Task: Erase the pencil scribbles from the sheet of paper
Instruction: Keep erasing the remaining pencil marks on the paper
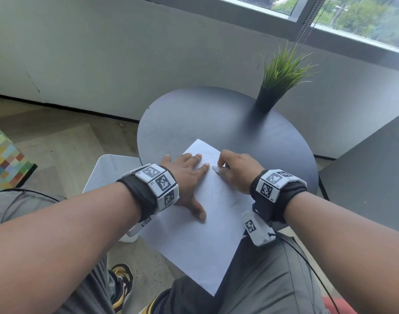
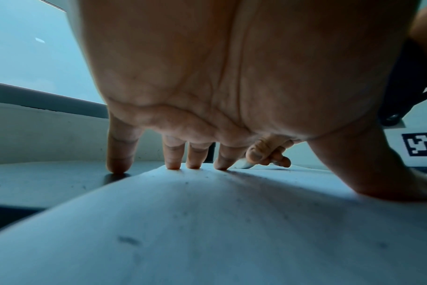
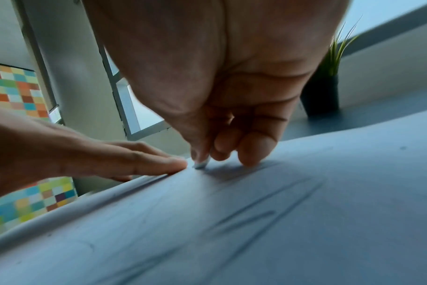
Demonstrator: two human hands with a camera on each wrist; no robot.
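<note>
A white sheet of paper (image 1: 203, 234) lies on the round dark table (image 1: 216, 118), its near end hanging over the edge above my lap. Faint pencil scribbles (image 1: 221, 193) cross its middle, seen as dark strokes (image 3: 268, 208) in the right wrist view. My left hand (image 1: 189, 177) lies flat with spread fingers (image 2: 173, 154), pressing the sheet down. My right hand (image 1: 234, 171) pinches a small white eraser (image 1: 216, 169) and holds its tip (image 3: 201, 164) on the paper beside the left fingertips.
A potted grass plant (image 1: 275, 87) in a black pot stands at the table's far right. A white stool (image 1: 108, 173) sits left of the table. A grey wall and a window lie behind. A multicoloured checked seat (image 1: 3, 159) is at the far left.
</note>
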